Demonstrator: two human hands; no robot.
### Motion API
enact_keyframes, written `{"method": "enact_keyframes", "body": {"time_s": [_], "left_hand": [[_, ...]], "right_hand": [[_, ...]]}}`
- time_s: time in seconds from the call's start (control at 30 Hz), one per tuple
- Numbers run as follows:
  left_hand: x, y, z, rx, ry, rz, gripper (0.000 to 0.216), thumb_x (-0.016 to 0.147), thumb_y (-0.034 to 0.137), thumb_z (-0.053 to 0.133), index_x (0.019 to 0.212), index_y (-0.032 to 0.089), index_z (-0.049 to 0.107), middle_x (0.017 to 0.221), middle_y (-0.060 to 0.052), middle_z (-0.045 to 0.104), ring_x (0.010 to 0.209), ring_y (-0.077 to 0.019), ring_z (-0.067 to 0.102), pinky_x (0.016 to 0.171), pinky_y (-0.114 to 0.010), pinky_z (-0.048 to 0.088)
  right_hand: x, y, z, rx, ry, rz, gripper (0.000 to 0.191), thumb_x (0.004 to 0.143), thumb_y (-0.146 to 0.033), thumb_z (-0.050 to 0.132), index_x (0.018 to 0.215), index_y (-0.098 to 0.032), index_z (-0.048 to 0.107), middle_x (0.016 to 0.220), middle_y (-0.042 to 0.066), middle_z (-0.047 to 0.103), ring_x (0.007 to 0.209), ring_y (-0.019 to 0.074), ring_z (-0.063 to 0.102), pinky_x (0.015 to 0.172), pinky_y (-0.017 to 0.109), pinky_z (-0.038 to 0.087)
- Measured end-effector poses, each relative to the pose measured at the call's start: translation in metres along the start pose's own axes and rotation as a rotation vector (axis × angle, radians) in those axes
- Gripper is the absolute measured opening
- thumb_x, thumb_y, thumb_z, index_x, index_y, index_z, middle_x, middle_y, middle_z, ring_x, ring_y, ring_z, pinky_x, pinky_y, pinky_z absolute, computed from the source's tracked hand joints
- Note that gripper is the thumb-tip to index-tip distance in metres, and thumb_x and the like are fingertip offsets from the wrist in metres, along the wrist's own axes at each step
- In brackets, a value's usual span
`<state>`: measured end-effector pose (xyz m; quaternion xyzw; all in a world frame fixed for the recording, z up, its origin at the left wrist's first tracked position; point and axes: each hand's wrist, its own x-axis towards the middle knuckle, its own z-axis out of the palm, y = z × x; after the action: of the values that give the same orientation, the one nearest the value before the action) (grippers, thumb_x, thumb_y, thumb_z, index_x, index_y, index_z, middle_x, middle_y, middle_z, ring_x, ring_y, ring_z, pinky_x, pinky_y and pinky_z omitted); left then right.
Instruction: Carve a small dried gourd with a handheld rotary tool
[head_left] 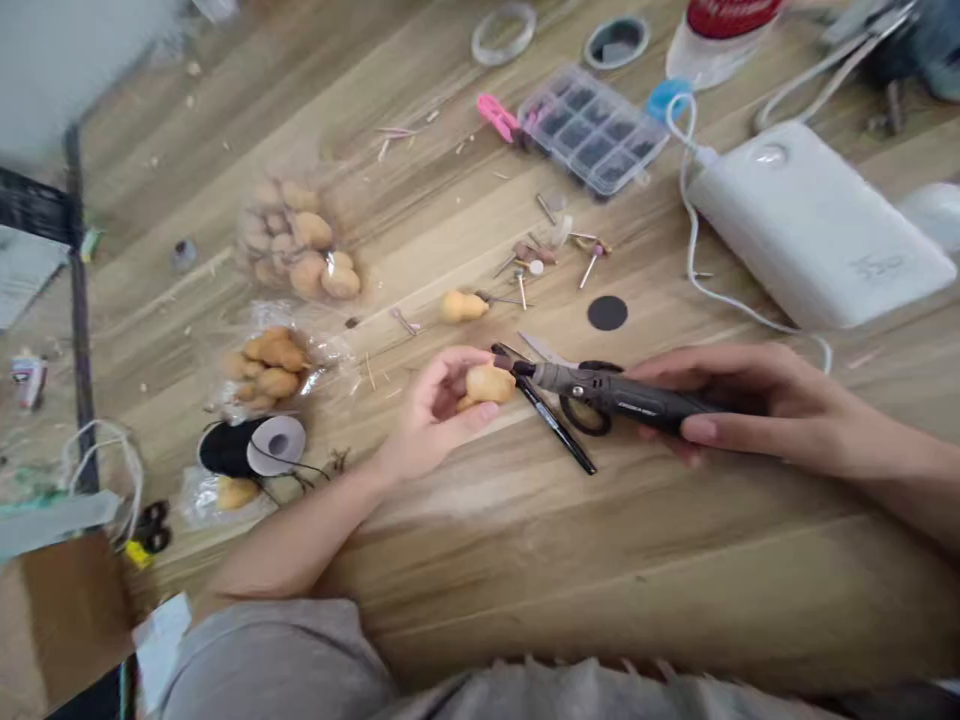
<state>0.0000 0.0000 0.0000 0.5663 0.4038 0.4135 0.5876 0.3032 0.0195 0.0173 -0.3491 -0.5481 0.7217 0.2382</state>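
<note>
My left hand [442, 410] is closed around a small tan gourd [489, 385], gripped between thumb and fingers above the table. A black rotary tool [645, 402] lies in my right hand [765, 410], its tip pointing left. That tip touches or almost touches the gourd's upper right side; I cannot tell which. Beneath the tool, scissors [586, 418] with black handles and a black pen [559, 430] rest on the wood. Another small gourd [463, 306] lies just beyond my left hand.
Plastic bags of gourds [300, 240] and a black thread spool [255, 447] sit on the left. Several rotary bits [523, 285] and a black disc [607, 313] lie ahead. A compartment box [592, 130], a white power bank with cable [825, 225] and a bottle [712, 45] stand farther right.
</note>
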Motion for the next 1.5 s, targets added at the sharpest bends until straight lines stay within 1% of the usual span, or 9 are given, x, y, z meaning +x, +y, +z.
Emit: {"method": "enact_keyframes", "body": {"time_s": [0.17, 0.33, 0.53, 0.73, 0.87, 1.07, 1.17, 1.4, 1.5], "left_hand": [[0.0006, 0.0021, 0.0027, 0.01, 0.0, -0.049, 0.04, 0.077, 0.015, 0.073, 0.114, 0.02, 0.059, 0.116, -0.006, 0.068, 0.103, -0.014, 0.066, 0.087, -0.024, 0.052], [0.0008, -0.001, 0.0033, -0.032, -0.009, -0.004, 0.041, 0.073, 0.011, 0.076, 0.109, 0.02, 0.058, 0.112, -0.004, 0.069, 0.098, -0.0106, 0.067, 0.085, -0.02, 0.053], [0.0013, -0.0022, 0.004, -0.106, -0.043, 0.023, 0.04, 0.074, 0.004, 0.073, 0.105, 0.02, 0.054, 0.11, -0.002, 0.071, 0.096, -0.0081, 0.069, 0.081, -0.016, 0.054], [-0.0006, 0.0004, 0.005, -0.155, -0.06, -0.067, 0.038, 0.076, 0.007, 0.073, 0.104, 0.019, 0.05, 0.114, -0.006, 0.07, 0.097, -0.0119, 0.07, 0.08, -0.021, 0.057], [-0.0005, 0.0004, 0.0048, -0.145, -0.064, -0.068, 0.039, 0.076, 0.005, 0.072, 0.103, 0.02, 0.048, 0.117, -0.006, 0.069, 0.095, -0.0109, 0.07, 0.076, -0.019, 0.057], [0.001, -0.0014, 0.0048, -0.128, -0.08, -0.016, 0.039, 0.076, 0.002, 0.071, 0.104, 0.02, 0.05, 0.12, -0.005, 0.068, 0.103, -0.0099, 0.067, 0.081, -0.017, 0.056], [0.0011, -0.0018, 0.0046, -0.119, -0.08, -0.006, 0.04, 0.076, 0.002, 0.071, 0.105, 0.02, 0.051, 0.121, -0.005, 0.067, 0.101, -0.0092, 0.068, 0.083, -0.018, 0.056], [0.0007, -0.0021, 0.0042, -0.073, -0.057, -0.012, 0.042, 0.074, 0.004, 0.074, 0.109, 0.019, 0.055, 0.12, -0.008, 0.068, 0.106, -0.0115, 0.066, 0.082, -0.018, 0.056], [0.0008, -0.0023, 0.0043, -0.078, -0.067, -0.027, 0.041, 0.074, 0.005, 0.073, 0.108, 0.018, 0.055, 0.12, -0.008, 0.068, 0.101, -0.0106, 0.068, 0.085, -0.02, 0.056]], "right_hand": [[-0.0013, 0.0015, -0.0017, -0.015, -0.019, 0.004, 0.034, 0.085, -0.028, 0.069, 0.117, -0.037, 0.068, 0.089, 0.001, 0.075, 0.064, 0.0109, 0.067, 0.054, 0.017, 0.057], [-0.0023, 0.0012, -0.0008, -0.079, -0.006, 0.012, 0.036, 0.083, -0.028, 0.07, 0.118, -0.037, 0.068, 0.097, 0.001, 0.077, 0.071, 0.0136, 0.07, 0.056, 0.017, 0.057], [-0.0034, 0.0022, 0.0009, -0.2, -0.021, -0.025, 0.039, 0.086, -0.03, 0.067, 0.123, -0.041, 0.064, 0.104, -0.002, 0.077, 0.085, 0.0161, 0.073, 0.062, 0.017, 0.058], [-0.0044, 0.0036, 0.0029, -0.347, 0.015, -0.119, 0.04, 0.085, -0.031, 0.068, 0.123, -0.042, 0.064, 0.12, -0.005, 0.072, 0.107, 0.0183, 0.07, 0.091, 0.022, 0.056], [-0.0046, 0.0035, 0.0027, -0.387, 0.011, -0.131, 0.041, 0.086, -0.031, 0.067, 0.124, -0.043, 0.063, 0.12, -0.006, 0.072, 0.107, 0.0182, 0.07, 0.09, 0.022, 0.056], [-0.0045, 0.0023, 0.0021, -0.4, 0.011, -0.129, 0.04, 0.086, -0.032, 0.066, 0.125, -0.044, 0.062, 0.121, -0.008, 0.072, 0.108, 0.0159, 0.069, 0.092, 0.019, 0.054], [-0.0053, 0.0021, 0.0017, -0.399, 0.002, -0.14, 0.041, 0.086, -0.032, 0.066, 0.124, -0.046, 0.062, 0.12, -0.009, 0.072, 0.107, 0.0153, 0.069, 0.091, 0.018, 0.055], [-0.0058, 0.0025, 0.0016, -0.374, 0.009, -0.121, 0.042, 0.087, -0.03, 0.065, 0.125, -0.046, 0.061, 0.122, -0.009, 0.071, 0.108, 0.0153, 0.069, 0.089, 0.019, 0.056], [-0.0047, 0.0023, 0.0024, -0.384, -0.009, -0.136, 0.042, 0.085, -0.029, 0.068, 0.123, -0.045, 0.063, 0.121, -0.009, 0.072, 0.107, 0.0156, 0.07, 0.089, 0.019, 0.056]]}}
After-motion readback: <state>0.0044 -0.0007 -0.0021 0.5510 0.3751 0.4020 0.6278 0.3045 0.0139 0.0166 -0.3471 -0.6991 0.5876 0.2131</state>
